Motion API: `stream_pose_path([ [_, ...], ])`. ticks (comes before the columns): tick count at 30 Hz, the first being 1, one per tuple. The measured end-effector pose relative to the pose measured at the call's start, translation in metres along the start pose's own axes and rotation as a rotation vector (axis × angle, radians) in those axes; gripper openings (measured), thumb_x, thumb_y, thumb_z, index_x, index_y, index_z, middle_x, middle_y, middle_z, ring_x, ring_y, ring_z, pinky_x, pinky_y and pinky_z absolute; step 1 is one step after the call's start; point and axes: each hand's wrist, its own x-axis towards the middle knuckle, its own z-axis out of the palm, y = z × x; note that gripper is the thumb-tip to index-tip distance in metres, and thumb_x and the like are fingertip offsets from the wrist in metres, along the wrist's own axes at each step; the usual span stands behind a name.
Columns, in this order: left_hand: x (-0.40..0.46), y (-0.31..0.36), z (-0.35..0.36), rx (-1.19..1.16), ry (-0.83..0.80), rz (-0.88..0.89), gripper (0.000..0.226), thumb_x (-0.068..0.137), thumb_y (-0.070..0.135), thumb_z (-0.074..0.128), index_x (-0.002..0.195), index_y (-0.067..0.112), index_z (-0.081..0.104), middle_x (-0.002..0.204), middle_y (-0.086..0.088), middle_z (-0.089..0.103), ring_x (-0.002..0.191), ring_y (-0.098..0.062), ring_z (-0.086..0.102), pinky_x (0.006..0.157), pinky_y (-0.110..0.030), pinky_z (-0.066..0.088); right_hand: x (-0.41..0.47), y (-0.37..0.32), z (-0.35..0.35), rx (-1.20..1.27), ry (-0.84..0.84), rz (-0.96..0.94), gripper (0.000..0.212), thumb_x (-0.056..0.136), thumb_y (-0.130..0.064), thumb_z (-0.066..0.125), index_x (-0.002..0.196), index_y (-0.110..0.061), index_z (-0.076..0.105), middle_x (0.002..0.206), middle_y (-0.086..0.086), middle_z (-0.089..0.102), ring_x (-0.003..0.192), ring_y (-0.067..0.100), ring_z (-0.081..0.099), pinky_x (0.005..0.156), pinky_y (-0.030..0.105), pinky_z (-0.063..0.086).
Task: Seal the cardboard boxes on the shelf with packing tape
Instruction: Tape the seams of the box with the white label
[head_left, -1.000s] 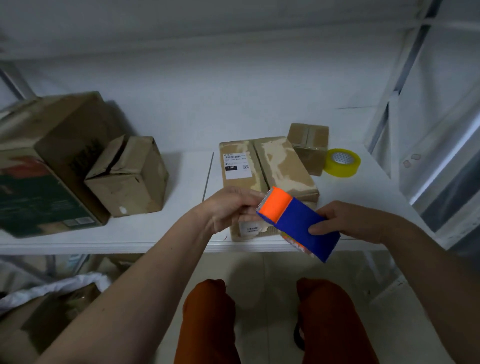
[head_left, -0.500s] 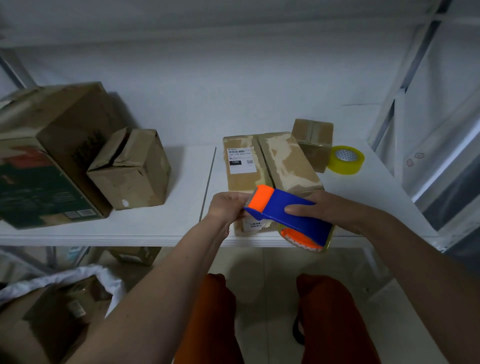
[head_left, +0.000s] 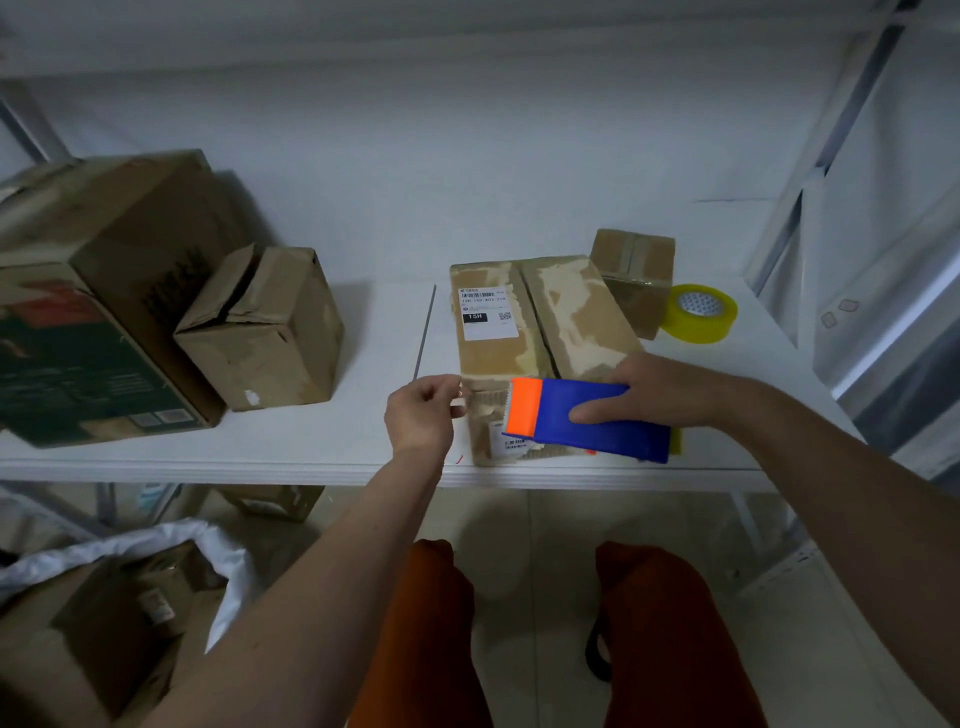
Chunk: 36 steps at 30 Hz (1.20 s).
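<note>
Right hand (head_left: 660, 392) clamped over a blue and orange plastic tape dispenser (head_left: 587, 418), thumb along its blue side, pressing it against the near end of a long brown cardboard box with a white shipping label (head_left: 530, 332). Left hand (head_left: 423, 415) just left of the dispenser's orange end, fingers curled, fingertips pinching what looks like the tape end at the box corner; hard to tell. Beyond the right hand: a small taped brown carton (head_left: 631, 270) and a yellow roll of packing tape (head_left: 701, 312). Far left of the left hand: a creased brown box (head_left: 265, 332) leaning on a large green-printed carton (head_left: 88, 312). All on a white shelf (head_left: 322, 447) against a white wall, tiled floor below.
</note>
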Motion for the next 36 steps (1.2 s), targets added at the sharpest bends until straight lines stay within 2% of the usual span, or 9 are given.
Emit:
stream_pose_path([
  [3,0.002,-0.001,0.004,0.046,0.108,0.035,0.016,0.094,0.017,0.058,0.083,0.024,0.067,0.087,0.004,0.072,0.068,-0.010,0.068,0.067,-0.026,0.052,0.020,-0.007,-0.002,-0.158,0.040,-0.006,0.053,0.077,-0.060,0.063,0.066,-0.009,0.053,0.063,0.006,0.051,0.052,0.015,0.045,0.055,0.026,0.032],
  [7,0.002,-0.003,0.012,0.087,0.215,0.046,0.029,0.095,0.017,0.056,0.073,0.035,0.059,0.081,0.009,0.069,0.071,-0.010,0.068,0.069,-0.026,0.051,0.036,-0.018,-0.006,-0.337,0.087,-0.011,0.056,0.077,-0.065,0.059,0.066,-0.010,0.053,0.060,0.003,0.050,0.051,0.014,0.045,0.054,0.023,0.032],
  [10,0.006,-0.005,0.018,0.100,0.243,0.012,0.030,0.096,0.018,0.055,0.071,0.035,0.058,0.068,0.016,0.061,0.074,-0.013,0.067,0.067,-0.025,0.047,0.045,-0.024,-0.012,-0.399,0.082,-0.007,0.054,0.079,-0.064,0.058,0.066,-0.011,0.052,0.060,0.002,0.051,0.052,0.013,0.046,0.053,0.023,0.032],
  [13,0.012,-0.010,0.024,0.119,0.252,0.024,0.023,0.096,0.019,0.054,0.078,0.032,0.061,0.075,0.014,0.063,0.079,-0.016,0.068,0.069,-0.026,0.050,0.054,-0.030,-0.017,-0.440,0.076,0.012,0.055,0.079,-0.063,0.058,0.062,-0.012,0.048,0.059,0.002,0.046,0.051,0.014,0.042,0.054,0.026,0.030],
  [18,0.022,-0.023,0.035,0.103,0.273,-0.013,0.033,0.093,0.017,0.054,0.067,0.035,0.060,0.073,0.017,0.062,0.079,-0.018,0.068,0.074,-0.033,0.053,0.067,-0.036,-0.017,-0.506,0.053,0.068,0.054,0.081,-0.063,0.058,0.064,-0.013,0.045,0.062,0.003,0.048,0.054,0.014,0.042,0.055,0.027,0.030],
  [25,0.021,-0.035,0.038,0.268,0.289,0.023,0.023,0.099,0.028,0.050,0.106,0.024,0.072,0.106,0.003,0.070,0.090,-0.019,0.061,0.071,-0.023,0.037,0.077,-0.034,-0.016,-0.472,0.008,0.096,0.054,0.081,-0.061,0.058,0.064,-0.011,0.047,0.063,0.004,0.048,0.053,0.015,0.042,0.053,0.025,0.029],
  [30,0.028,-0.046,0.036,0.553,0.122,-0.006,0.026,0.098,0.020,0.045,0.078,0.017,0.061,0.074,-0.001,0.058,0.073,-0.025,0.055,0.061,-0.028,0.039,0.079,-0.032,-0.017,-0.428,-0.008,0.087,0.055,0.081,-0.059,0.060,0.058,-0.013,0.041,0.056,0.002,0.042,0.047,0.013,0.036,0.051,0.023,0.026],
  [33,0.036,-0.056,0.024,0.566,0.061,-0.124,0.028,0.099,0.025,0.045,0.079,0.018,0.065,0.083,-0.009,0.065,0.077,-0.026,0.056,0.069,-0.028,0.042,0.078,-0.031,-0.017,-0.412,-0.007,0.095,0.056,0.081,-0.059,0.060,0.056,-0.013,0.039,0.055,0.002,0.040,0.047,0.013,0.033,0.051,0.024,0.025],
  [36,0.041,-0.057,0.014,0.386,0.179,0.118,0.024,0.096,0.025,0.055,0.077,0.018,0.069,0.075,-0.003,0.060,0.075,-0.021,0.056,0.069,-0.025,0.041,0.080,-0.030,-0.017,-0.414,-0.016,0.101,0.055,0.079,-0.061,0.060,0.059,-0.013,0.043,0.057,0.003,0.044,0.048,0.014,0.037,0.053,0.025,0.027],
])
